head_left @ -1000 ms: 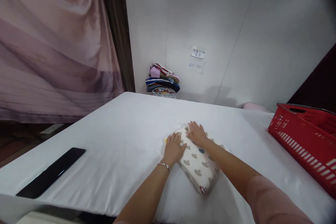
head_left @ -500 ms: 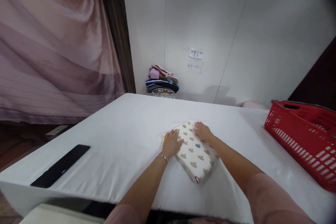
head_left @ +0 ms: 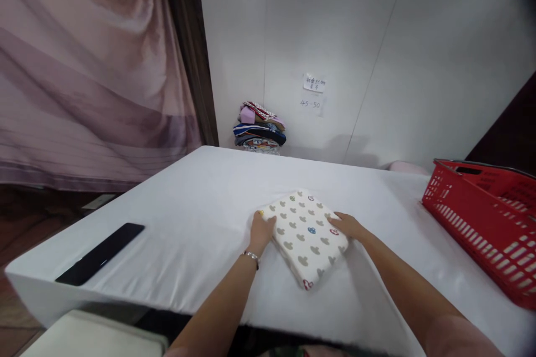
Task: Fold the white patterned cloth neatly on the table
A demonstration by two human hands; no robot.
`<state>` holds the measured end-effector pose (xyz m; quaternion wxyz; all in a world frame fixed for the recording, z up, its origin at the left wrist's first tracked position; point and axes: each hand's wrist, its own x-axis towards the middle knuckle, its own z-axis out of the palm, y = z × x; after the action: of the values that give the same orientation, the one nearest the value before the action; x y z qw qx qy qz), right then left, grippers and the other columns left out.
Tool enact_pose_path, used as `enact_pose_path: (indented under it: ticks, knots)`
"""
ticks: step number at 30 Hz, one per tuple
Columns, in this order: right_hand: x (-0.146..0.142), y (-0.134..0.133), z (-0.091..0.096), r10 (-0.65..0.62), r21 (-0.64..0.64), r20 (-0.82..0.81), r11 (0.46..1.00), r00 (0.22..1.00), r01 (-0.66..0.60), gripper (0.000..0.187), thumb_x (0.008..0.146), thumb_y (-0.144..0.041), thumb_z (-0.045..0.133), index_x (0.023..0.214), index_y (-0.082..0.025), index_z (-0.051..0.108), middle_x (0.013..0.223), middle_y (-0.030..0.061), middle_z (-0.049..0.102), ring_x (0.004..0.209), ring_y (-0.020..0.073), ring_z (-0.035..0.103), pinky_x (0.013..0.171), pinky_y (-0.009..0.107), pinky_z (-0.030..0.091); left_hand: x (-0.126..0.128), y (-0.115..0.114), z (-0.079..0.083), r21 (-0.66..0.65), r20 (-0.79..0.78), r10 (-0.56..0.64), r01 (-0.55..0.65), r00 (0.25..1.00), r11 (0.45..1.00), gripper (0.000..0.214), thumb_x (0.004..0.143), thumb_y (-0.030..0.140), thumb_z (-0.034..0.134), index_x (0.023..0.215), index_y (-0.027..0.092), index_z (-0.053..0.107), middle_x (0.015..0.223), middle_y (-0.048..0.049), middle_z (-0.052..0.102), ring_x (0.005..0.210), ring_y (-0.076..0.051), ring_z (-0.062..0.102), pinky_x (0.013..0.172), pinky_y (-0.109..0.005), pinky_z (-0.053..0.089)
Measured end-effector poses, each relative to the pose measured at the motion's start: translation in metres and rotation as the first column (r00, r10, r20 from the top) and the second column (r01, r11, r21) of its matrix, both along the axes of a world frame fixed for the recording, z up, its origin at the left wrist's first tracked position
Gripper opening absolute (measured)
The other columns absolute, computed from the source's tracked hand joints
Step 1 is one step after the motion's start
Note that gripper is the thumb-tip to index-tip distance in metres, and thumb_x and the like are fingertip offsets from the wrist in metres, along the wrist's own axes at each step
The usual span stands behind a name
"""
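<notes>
A folded white cloth (head_left: 307, 234) with grey, blue and red rounded motifs lies turned on its corner on the white-covered table (head_left: 209, 195). My left hand (head_left: 263, 230) grips its left corner, thumb on top and the fingers mostly hidden at the edge. On the opposite side, my right hand (head_left: 347, 225) holds the right corner, with part of the hand over the top face. The cloth's layers show along its lower left edge. Whether it is a garment or a plain sheet I cannot tell.
A red plastic basket (head_left: 469, 212) stands at the table's right edge. A black flat slab (head_left: 100, 254) lies at the left. Behind the table's far edge is a stack of folded clothes (head_left: 259, 128). A pale box-like object (head_left: 92, 337) sits below the near edge.
Both hands have gone from lying flat on the cloth to gripping its left and right corners. More of the printed top face shows now.
</notes>
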<state>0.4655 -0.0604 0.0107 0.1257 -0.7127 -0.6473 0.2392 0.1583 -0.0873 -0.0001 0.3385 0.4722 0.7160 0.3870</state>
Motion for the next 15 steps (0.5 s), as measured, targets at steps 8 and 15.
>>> enact_pose_path:
  ticks: [8, 15]
  knots:
    - [-0.022, -0.05, -0.008, -0.036, -0.005, -0.114, 0.999, 0.993, 0.035, 0.059, 0.084, -0.049, 0.04, 0.133, -0.019, 0.044, 0.123, 0.0081, 0.059, 0.11, 0.0244, 0.056, 0.09, 0.033, 0.043, 0.001, 0.054, 0.019, -0.027, 0.025, 0.002, -0.001, 1.0, 1.0, 0.066, 0.08, 0.028, 0.057, 0.136, 0.011, 0.027, 0.127, -0.0152, 0.053, 0.112, -0.021, 0.054, 0.092, -0.028, 0.041]
    - [-0.021, -0.061, -0.015, -0.092, -0.006, -0.049, 0.996, 0.995, 0.092, 0.074, 0.083, -0.054, 0.039, 0.143, -0.014, 0.024, 0.129, 0.0142, 0.053, 0.117, 0.028, 0.05, 0.094, 0.039, 0.04, -0.007, 0.008, -0.003, -0.086, -0.012, -0.09, 0.089, 0.996, 0.992, 0.067, 0.079, 0.046, 0.056, 0.132, 0.01, 0.037, 0.111, -0.0143, 0.064, 0.097, -0.023, 0.061, 0.086, -0.031, 0.043]
